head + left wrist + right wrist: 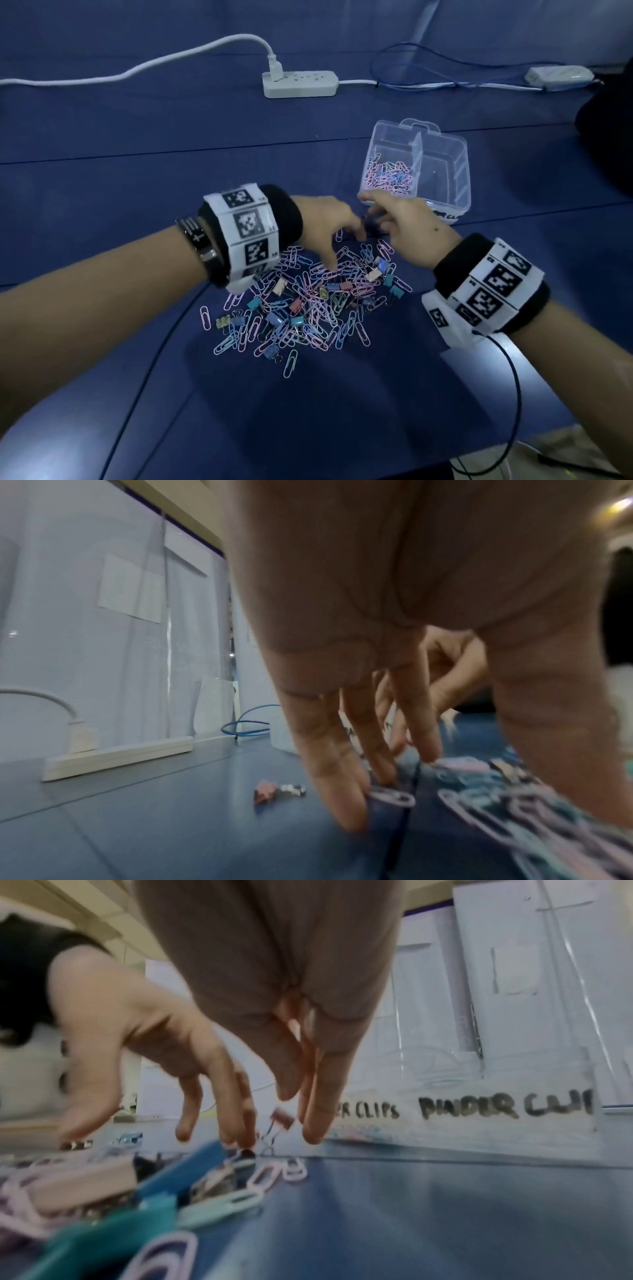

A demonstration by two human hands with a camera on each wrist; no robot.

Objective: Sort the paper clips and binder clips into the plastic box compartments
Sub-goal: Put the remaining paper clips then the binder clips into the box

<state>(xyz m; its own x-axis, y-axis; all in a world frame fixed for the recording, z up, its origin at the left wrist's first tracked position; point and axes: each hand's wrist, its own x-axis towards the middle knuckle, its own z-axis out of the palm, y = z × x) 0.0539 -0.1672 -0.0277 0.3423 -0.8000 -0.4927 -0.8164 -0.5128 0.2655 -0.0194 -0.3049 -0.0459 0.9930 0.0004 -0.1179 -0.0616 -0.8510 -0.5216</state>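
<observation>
A mixed pile of pastel paper clips and binder clips (pixel 308 301) lies on the blue table. Behind it to the right stands the clear plastic box (pixel 459 192), hand-labelled for paper clips and binder clips (pixel 479 1123). Its left compartment holds paper clips (pixel 390 174); the right one looks bare. My left hand (pixel 335 236) reaches down at the pile's far edge, straight fingers touching a paper clip (pixel 390 796). My right hand (pixel 387 216) hangs just in front of the box, fingers pointing down and holding nothing. A pink binder clip (pixel 281 1120) sits on the table between the two hands.
A white power strip (pixel 299 83) with its cord, a looped blue cable (pixel 411 68) and a white adapter (pixel 558 77) lie along the back. A thin black cable (pixel 513 377) trails from my right wrist. A dark object (pixel 606 137) sits at the right edge.
</observation>
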